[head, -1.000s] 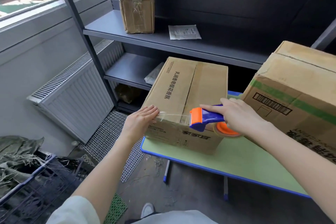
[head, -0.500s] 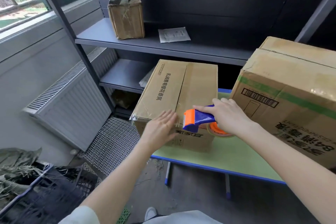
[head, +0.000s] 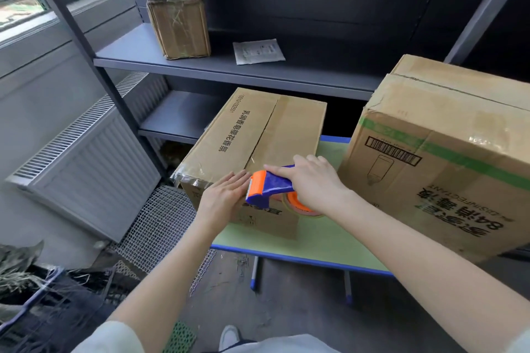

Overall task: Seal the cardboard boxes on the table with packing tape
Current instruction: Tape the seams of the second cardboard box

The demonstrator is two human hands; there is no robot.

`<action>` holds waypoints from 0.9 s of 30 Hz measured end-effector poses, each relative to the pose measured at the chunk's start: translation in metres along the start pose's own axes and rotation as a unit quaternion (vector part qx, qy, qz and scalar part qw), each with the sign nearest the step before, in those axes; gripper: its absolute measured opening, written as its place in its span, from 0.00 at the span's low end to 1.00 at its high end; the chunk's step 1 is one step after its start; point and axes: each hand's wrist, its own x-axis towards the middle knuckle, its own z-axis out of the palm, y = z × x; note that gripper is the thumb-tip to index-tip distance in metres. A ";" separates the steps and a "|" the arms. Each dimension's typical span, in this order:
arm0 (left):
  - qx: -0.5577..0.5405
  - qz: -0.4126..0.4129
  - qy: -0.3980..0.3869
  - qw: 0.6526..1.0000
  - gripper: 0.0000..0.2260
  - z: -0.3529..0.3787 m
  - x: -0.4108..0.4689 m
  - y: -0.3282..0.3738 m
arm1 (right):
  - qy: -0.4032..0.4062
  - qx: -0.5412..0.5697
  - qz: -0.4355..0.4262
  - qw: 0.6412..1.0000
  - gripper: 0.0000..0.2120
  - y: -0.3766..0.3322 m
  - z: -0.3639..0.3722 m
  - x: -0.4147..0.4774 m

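Head view: dispenser (head: 272, 185) in right hand (head: 312, 183), left hand (head: 222, 199) on box (head: 258, 129)

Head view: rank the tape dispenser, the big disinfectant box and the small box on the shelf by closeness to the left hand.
1. The tape dispenser, right beside the left hand, gripped by the right hand.
2. The big disinfectant box, at the right on the table.
3. The small box, up on the shelf behind.

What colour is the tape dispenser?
The tape dispenser has a blue body and an orange front, best seen in the head view.
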 end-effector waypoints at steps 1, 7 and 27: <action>-0.008 -0.004 0.000 1.000 0.26 -0.001 -0.001 -0.001 | 0.002 0.001 0.000 1.000 0.24 -0.002 0.000 0.002; 0.015 -0.021 0.016 1.000 0.23 0.003 -0.003 0.002 | -0.027 0.025 0.005 0.999 0.30 0.030 0.002 -0.013; 0.020 0.031 -0.050 0.998 0.31 0.010 0.015 0.055 | -0.055 -0.014 0.063 0.996 0.33 0.110 0.030 -0.083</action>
